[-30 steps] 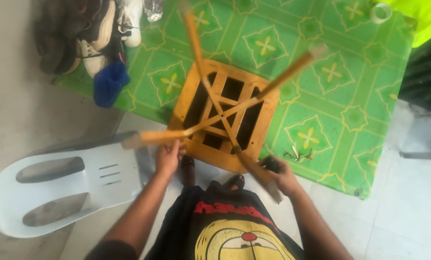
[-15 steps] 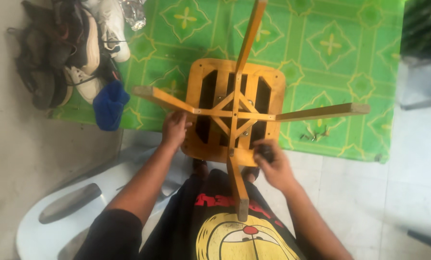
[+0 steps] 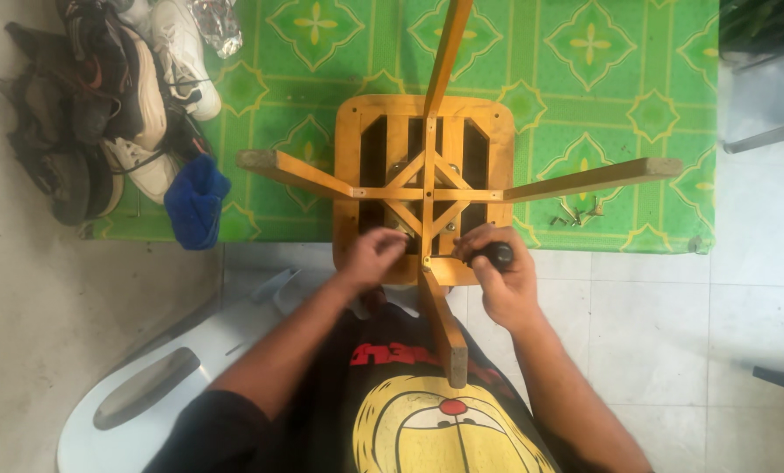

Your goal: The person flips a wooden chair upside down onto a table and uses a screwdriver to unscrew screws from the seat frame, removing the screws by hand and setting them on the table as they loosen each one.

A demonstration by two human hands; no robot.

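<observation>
The upturned wooden stool is lying at frame centre, seat down on the green patterned mat, one leg pointing straight at the person. The left hand is pinching at the cross-brace just left of that leg; the right hand is gripping a black-handled tool (tip hidden), just right. Shoes are piling at upper left.

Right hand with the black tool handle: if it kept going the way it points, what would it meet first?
The right hand points left and slightly up, so it would likely first meet the stool's near leg and central brace joint, though depth is unclear.
</observation>
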